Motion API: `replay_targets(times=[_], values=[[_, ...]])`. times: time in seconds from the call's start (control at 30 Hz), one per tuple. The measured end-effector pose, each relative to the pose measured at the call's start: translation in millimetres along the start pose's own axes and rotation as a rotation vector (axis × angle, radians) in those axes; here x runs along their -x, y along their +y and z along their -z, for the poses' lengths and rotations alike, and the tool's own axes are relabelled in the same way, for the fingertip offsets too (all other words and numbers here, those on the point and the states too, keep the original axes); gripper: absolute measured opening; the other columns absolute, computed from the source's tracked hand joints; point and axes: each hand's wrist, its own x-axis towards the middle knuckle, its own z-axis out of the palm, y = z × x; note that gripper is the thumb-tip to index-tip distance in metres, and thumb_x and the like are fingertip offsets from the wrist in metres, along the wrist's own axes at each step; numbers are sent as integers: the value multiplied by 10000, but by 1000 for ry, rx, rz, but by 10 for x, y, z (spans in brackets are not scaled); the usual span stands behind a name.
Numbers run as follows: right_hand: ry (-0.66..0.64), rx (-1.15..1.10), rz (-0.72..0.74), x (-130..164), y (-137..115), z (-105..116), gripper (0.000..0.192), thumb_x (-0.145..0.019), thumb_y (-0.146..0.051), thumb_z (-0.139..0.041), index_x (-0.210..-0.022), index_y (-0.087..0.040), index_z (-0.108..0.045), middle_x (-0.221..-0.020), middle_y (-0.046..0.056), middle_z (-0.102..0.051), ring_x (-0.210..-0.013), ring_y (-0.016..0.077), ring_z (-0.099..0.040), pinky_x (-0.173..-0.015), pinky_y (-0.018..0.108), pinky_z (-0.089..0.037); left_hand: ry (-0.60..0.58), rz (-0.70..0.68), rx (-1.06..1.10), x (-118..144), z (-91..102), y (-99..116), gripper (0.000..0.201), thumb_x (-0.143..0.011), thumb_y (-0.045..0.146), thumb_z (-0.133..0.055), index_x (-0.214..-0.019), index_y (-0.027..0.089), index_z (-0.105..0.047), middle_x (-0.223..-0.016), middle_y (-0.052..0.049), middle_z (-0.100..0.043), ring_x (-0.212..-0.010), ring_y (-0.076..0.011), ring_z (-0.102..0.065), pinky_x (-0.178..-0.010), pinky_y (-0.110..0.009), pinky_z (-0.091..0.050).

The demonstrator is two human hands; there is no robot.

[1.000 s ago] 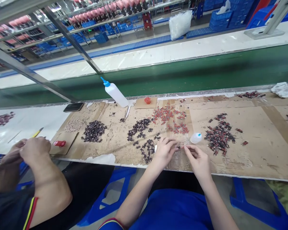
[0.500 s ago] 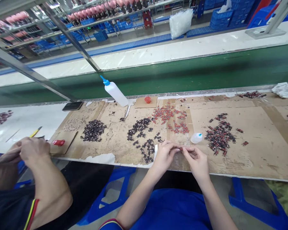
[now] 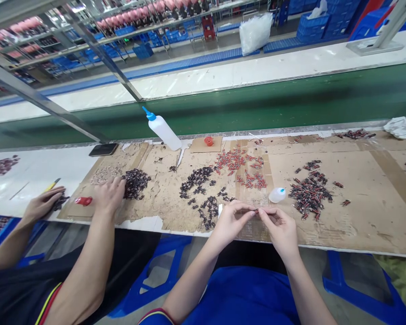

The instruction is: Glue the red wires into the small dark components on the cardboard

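Here the left hand (image 3: 230, 222) and right hand (image 3: 280, 228) meet fingertip to fingertip, both pinching one small dark part (image 3: 256, 210) just above the tabletop's (image 3: 365, 225) near edge, near the small white bottle (image 3: 276, 195). Left of the bottle lie dark parts (image 3: 198, 178); behind it, red parts (image 3: 238, 162). Far left, a co-worker's hand (image 3: 108, 196) touches another dark pile (image 3: 135, 183).
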Motion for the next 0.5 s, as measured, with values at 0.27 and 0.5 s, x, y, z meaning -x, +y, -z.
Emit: replay_targets(times=[0.27, 0.5], values=[[20, 107, 148, 78, -32, -8, 264, -784, -455, -698, -742, -193, -693, -799, 71, -749, -769, 210, -724, -784, 356, -597, 33, -11, 4, 41, -8, 94, 76, -781, 182, -687, -813, 191, -755, -827, -53, -734, -851, -177, -667, -840, -305, -530], [55, 225, 271, 120, -48, 4, 162, -835, -361, -660, -802, -206, -693, -830, 63, -742, -803, 206, -716, -794, 350, -589, 94, -62, -27, 105, -59, 179, 108, -827, 190, -636, -864, 194, -737, -875, -63, -709, -879, -180, -654, -829, -313, -534]])
